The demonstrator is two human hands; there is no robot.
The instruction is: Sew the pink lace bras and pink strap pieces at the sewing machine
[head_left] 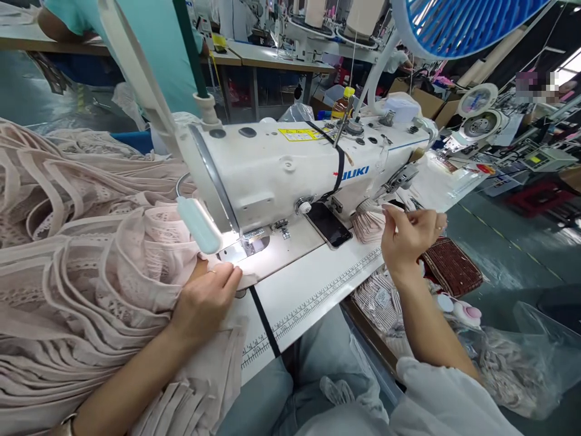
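Note:
My left hand (207,300) is closed on the edge of a pale pink lace garment piece (157,233), just left of the lit needle area of a white sewing machine (276,172). A small part of the cloth lies on the machine bed beside the fingers. My right hand (412,235) is raised off the table, right of the machine, with thumb and fingers pinched together. Whatever the pinch may hold is too small to make out. Behind and below it lies a stack of small pale pink pieces (368,226).
A phone (329,225) lies on the machine bed. Heaped pink garments (68,266) fill the left side. A light-coloured lamp (198,225) hangs by the needle. A blue fan (467,24) is overhead at right. A measuring tape (313,297) runs along the table's front. A person in turquoise (154,60) is behind.

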